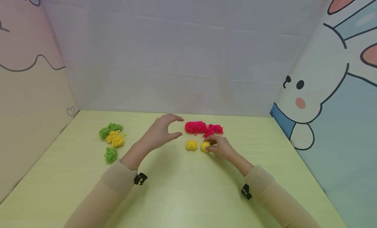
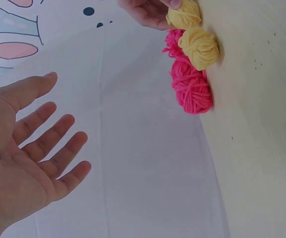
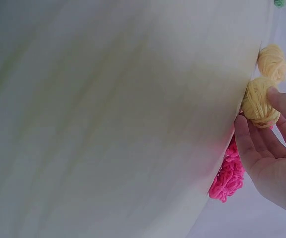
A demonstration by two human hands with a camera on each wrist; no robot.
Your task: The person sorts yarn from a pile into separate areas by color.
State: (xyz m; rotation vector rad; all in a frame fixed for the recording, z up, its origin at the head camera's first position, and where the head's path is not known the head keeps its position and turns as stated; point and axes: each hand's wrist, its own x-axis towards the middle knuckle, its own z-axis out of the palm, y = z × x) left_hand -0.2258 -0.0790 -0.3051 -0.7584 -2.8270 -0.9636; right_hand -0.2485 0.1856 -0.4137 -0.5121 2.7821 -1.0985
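My right hand [image 1: 219, 147] pinches a small yellow yarn ball [image 3: 260, 103] between thumb and fingers, low over the table. Just left of it sits a second yellow yarn ball [image 1: 191, 145], which nothing touches. Behind both lie pink yarn balls [image 1: 195, 127], a larger one at the left and smaller, looser ones [image 1: 215, 129] at the right. My left hand [image 1: 160, 131] hovers left of the pink yarn with thumb and fingers spread apart. In the left wrist view, the palm of that left hand [image 2: 29, 158] shows nothing in it.
On the table's left side is a cluster of green yarn [image 1: 111, 155] and yellow yarn [image 1: 116, 138]. A pale cloth wall [image 1: 176, 64] rises behind the table [image 1: 182, 195]. Printed side panels stand left and right, one with a rabbit [image 1: 309, 90].
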